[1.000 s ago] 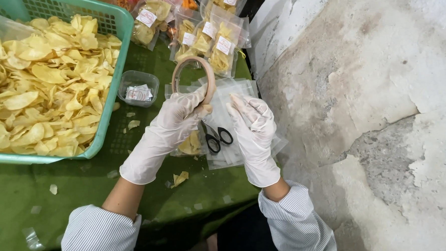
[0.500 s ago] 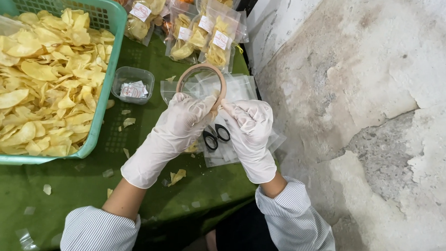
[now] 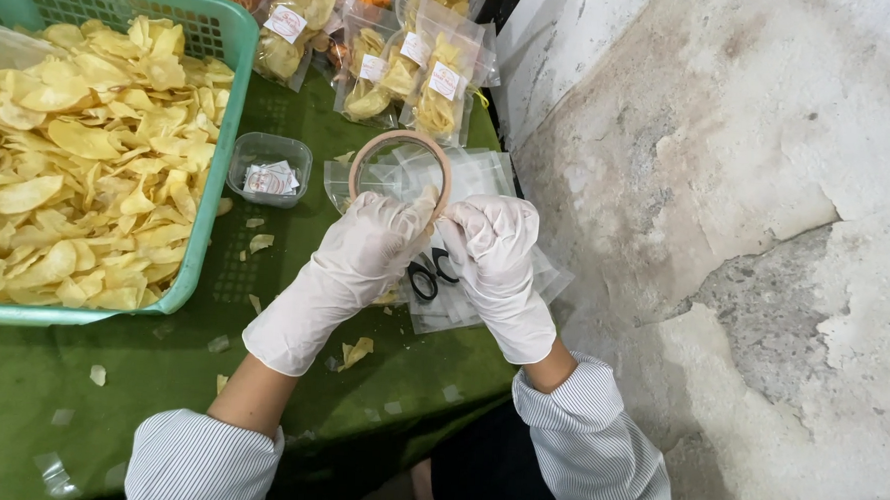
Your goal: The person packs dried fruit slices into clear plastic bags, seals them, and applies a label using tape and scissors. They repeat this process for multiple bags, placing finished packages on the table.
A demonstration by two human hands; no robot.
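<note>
Both gloved hands now meet on the tape roll [image 3: 400, 170], lifted slightly higher above the scissors [image 3: 432, 275] than a second ago. Left hand [image 3: 370, 245] pinches its lower rim; right hand [image 3: 495, 247] closes fingertips beside it, apparently picking at the tape's end.

Low table [image 3: 48, 403] draped in green cloth, right edge against rough grey concrete floor [image 3: 745, 243]. Toward the left edge, a teal plastic mesh basket [image 3: 208, 180] heaped with pale yellow chips. Just beside the basket's right wall, a small clear plastic tub [image 3: 268, 168] with white paper labels inside. Along the far edge, sealed clear bags of chips [image 3: 373, 67] with white labels. Near the right edge, a stack of empty clear plastic bags [image 3: 498, 172] with black-handled scissors [image 3: 431, 274] on top. Chip crumbs [image 3: 356, 351] scattered across the cloth.
</note>
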